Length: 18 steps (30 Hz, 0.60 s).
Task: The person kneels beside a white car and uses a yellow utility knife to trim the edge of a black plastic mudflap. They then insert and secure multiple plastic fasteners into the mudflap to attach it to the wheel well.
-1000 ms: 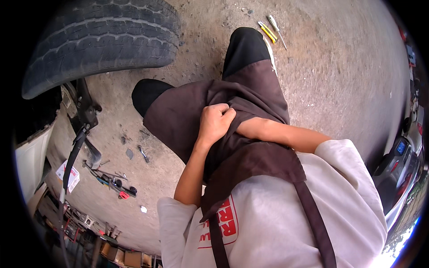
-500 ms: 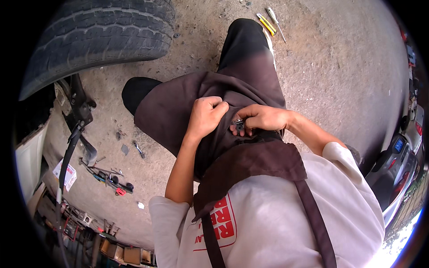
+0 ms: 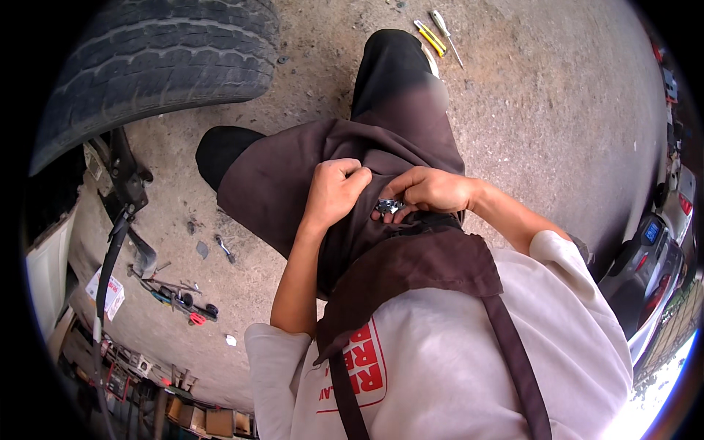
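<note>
My right hand (image 3: 438,191) is closed around a small shiny metal part (image 3: 389,207) with dark areas, held at its fingertips over my lap. The part's exact kind is too small to tell. Beside it, my left hand (image 3: 336,192) is curled with thumb and forefinger pressed together. Whatever that hand pinches, if anything, is hidden. Both hands rest low over the brown apron (image 3: 275,180) that covers my lap and thighs.
A large tyre (image 3: 169,59) is at the upper left, with dark metal linkage (image 3: 125,176) below it. A yellow utility knife (image 3: 430,38) and a screwdriver (image 3: 446,35) lie on the concrete ahead. Hand tools (image 3: 176,297) lie at left; cars (image 3: 645,264) stand right.
The metal part has turned in my right fingers and now shows a brighter, shinier side. My left hand keeps its curled pose.
</note>
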Motion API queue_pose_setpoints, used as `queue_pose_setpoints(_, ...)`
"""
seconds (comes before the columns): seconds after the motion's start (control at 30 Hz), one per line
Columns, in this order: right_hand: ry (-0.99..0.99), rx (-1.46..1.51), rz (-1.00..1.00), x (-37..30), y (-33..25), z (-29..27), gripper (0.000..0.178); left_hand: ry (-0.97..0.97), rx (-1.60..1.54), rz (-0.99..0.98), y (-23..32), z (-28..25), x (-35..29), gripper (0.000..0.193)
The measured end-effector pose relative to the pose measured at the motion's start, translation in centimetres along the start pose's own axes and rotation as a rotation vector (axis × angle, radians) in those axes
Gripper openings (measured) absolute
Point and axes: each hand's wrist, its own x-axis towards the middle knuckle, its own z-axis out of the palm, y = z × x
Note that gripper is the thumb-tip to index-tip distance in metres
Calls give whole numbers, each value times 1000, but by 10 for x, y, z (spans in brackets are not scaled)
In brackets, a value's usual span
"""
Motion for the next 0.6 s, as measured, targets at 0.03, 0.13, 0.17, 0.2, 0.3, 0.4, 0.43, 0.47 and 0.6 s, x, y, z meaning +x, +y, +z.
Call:
queue_pose_setpoints(0.03, -2, 1, 3, 0, 0, 0, 40, 0, -7, -8, 0, 0, 0, 30)
queue_pose_setpoints(0.13, 10, -124, -17, 0, 0, 2, 42, -3, -1, -15, -1, 1, -1, 30)
queue_pose_setpoints(0.17, 17, -188, -29, -1, 1, 4, 42, 8, -4, -3, -1, 1, -1, 30)
queue_pose_setpoints(0.2, 47, -235, -43, -1, 2, 5, 41, 19, -6, 10, 1, 2, -1, 30)
queue_pose_setpoints(0.3, 162, -568, -175, 1, 12, 11, 35, 28, -16, 12, 1, 3, -3, 31)
queue_pose_setpoints(0.4, 282, -1105, -321, 6, 23, 27, 19, 21, -1, 32, 9, 5, -7, 32)
queue_pose_setpoints(0.43, 309, -1344, -204, 11, 25, 33, 11, 16, 9, 44, 14, 6, -9, 32)
queue_pose_setpoints(0.47, 342, -1429, -110, 19, 25, 35, 11, 12, 68, 76, 20, 7, -10, 33)
queue_pose_setpoints(0.6, 139, -2101, 212, 45, 47, 17, 18, 38, 210, 207, 32, 18, -14, 34)
